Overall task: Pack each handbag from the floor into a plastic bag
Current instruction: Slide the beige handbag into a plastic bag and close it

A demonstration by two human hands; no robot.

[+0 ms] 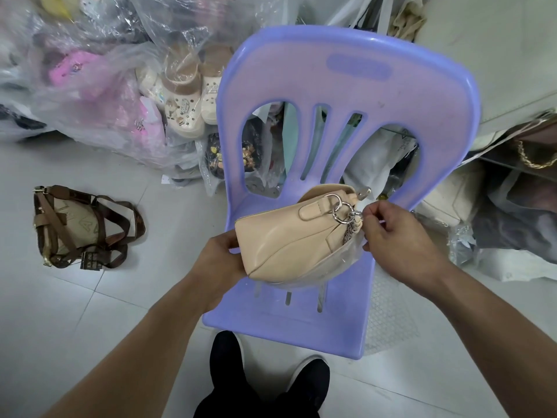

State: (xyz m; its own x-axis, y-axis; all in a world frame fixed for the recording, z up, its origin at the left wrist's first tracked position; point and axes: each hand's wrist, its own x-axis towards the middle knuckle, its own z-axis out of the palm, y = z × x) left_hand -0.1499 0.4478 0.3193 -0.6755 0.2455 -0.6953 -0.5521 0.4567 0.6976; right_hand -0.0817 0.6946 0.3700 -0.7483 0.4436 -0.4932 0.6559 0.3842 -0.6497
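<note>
Left of frame, on the tiled floor (90,312): brown-and-tan handbag (81,227) lying flat, straps loose, well apart from the hands.

Upper left: clear sacks of clogs (180,95).

Centre: left hand (223,260), fingers curled round the left end of a beige handbag (286,239). The bag is held tilted above the seat of a purple plastic chair (346,79), its lower side sitting in a clear plastic bag (340,260). A silver chain (351,227) hangs at its right end.

Right of that: right hand (401,236), thumb and forefinger pinched together just beside the chain, seemingly on the plastic's edge.
</note>
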